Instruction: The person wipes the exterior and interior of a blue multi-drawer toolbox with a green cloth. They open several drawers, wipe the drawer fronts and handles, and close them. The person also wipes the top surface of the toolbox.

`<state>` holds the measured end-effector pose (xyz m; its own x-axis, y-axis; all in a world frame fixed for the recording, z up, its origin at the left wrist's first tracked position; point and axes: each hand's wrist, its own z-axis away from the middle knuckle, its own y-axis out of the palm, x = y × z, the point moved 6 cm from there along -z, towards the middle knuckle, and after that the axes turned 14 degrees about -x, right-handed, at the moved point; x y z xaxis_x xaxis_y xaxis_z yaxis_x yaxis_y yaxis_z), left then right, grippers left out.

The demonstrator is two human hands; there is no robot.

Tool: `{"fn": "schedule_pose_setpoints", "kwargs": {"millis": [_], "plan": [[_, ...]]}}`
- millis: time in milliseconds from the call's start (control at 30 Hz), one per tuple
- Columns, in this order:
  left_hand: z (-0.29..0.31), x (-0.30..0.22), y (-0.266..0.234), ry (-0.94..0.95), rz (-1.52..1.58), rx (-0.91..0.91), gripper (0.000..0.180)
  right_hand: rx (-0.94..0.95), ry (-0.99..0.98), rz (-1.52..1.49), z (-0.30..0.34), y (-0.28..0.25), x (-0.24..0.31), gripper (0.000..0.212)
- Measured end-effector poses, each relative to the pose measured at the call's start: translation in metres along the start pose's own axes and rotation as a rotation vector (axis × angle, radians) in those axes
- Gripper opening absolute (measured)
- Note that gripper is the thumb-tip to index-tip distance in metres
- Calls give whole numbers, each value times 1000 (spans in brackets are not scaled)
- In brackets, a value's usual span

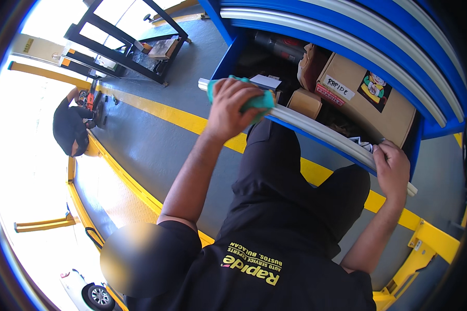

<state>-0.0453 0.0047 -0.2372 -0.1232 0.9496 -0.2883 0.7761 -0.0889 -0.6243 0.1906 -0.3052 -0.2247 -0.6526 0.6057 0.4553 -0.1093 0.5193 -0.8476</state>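
Note:
A blue tool cabinet's drawer [321, 136] is pulled out in front of me, its pale metal front rail running across above my knees. My left hand [232, 106] is closed round a green cloth [262, 102] and presses it against the left part of that rail. Near the right end, my right hand [392, 165] grips the drawer's front edge, its fingertips curled over to the inside. Within the drawer lie a large cardboard box [342, 98], a smaller brown box [304, 103] and dark cylindrical items [280, 47]. A crumpled white-and-black piece [360, 143] sits beside my right fingers.
Closed drawers [347, 26] rise above the pulled-out one. A black metal frame cart [124, 44] stands at the far left. Another person [70, 124] crouches near a yellow lift rail [124, 176]. Yellow lift parts [430, 243] stand at lower right; a white car [83, 290] is at lower left.

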Motion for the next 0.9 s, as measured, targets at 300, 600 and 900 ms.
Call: {"fn": "schedule_pose_setpoints", "kwargs": {"millis": [300, 600, 900], "plan": [[-23, 22, -15, -148, 53, 190, 38, 19, -1, 12, -3, 1, 4, 24], [-33, -145, 79, -16, 279, 112, 32, 55, 10, 43, -5, 3, 2, 25], [-26, -65, 28, -18, 118, 201, 29, 21, 18, 48, -3, 5, 1, 25]]}}
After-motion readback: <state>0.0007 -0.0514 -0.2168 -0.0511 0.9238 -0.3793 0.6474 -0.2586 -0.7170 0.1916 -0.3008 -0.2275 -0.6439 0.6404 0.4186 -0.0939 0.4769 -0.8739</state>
